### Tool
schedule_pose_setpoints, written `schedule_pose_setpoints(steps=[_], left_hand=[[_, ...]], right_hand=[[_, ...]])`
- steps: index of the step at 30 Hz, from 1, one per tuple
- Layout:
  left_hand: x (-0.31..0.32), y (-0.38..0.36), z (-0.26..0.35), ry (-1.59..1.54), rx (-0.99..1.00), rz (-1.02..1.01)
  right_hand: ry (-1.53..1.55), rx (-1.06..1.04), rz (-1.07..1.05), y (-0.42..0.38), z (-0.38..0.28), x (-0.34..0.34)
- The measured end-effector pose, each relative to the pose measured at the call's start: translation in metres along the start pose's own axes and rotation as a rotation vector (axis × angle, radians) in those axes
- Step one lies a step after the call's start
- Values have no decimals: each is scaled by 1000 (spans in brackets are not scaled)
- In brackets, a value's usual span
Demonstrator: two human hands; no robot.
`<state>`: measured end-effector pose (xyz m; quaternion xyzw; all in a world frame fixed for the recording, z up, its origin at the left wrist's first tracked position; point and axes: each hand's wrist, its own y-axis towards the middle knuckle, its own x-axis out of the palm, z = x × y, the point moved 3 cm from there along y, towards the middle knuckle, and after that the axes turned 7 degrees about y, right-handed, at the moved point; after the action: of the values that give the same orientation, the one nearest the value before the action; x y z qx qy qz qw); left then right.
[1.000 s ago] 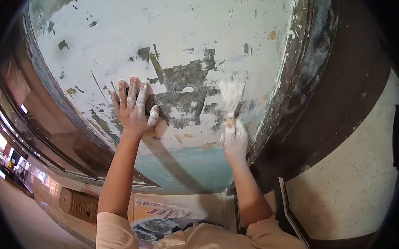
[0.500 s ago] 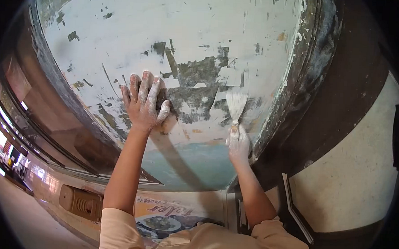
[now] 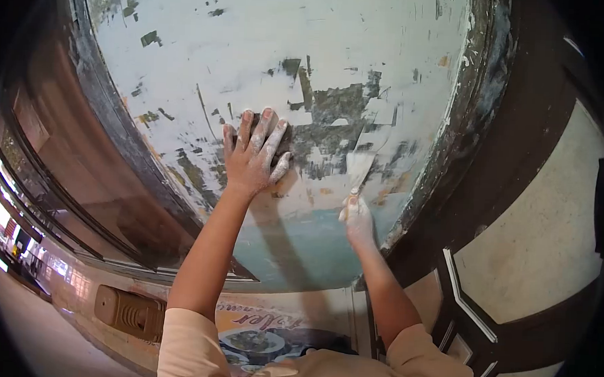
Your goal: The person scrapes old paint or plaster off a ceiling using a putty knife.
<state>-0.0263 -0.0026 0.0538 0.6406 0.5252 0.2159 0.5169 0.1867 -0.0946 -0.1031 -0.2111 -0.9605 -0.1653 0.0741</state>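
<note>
My left hand [image 3: 256, 153], dusted with white, lies with fingers spread against a wall panel [image 3: 254, 38] covered in patchy white filler. Dark grey-green patches show through around and to the right of it. To the right, my right hand [image 3: 356, 214] is closed on the handle of a putty knife [image 3: 360, 167], whose wide whitish blade points up and rests against the panel. Below both hands the panel turns blue-green.
A rough dark frame [image 3: 478, 82] borders the panel on the right, with dark boards and pale panels beyond. Glass with dark bars stands at the left. A brown plastic stool [image 3: 129, 312] and a printed poster [image 3: 262, 335] are lower down.
The view has shifted, so the panel and my left hand appear further right. The putty knife's blade sits lower on the panel, below the larger dark patch's right side.
</note>
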Motion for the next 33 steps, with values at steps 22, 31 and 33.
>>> schedule_pose_setpoints(steps=[22, 31, 33], left_hand=[[-41, 37, -129, 141, -39, 13], [-41, 35, -128, 127, -51, 24], [-42, 36, -130, 138, -52, 17]], right_hand=[[-429, -334, -97, -26, 38, 75], [-272, 189, -105, -78, 109, 75], [-263, 110, -101, -70, 111, 79]])
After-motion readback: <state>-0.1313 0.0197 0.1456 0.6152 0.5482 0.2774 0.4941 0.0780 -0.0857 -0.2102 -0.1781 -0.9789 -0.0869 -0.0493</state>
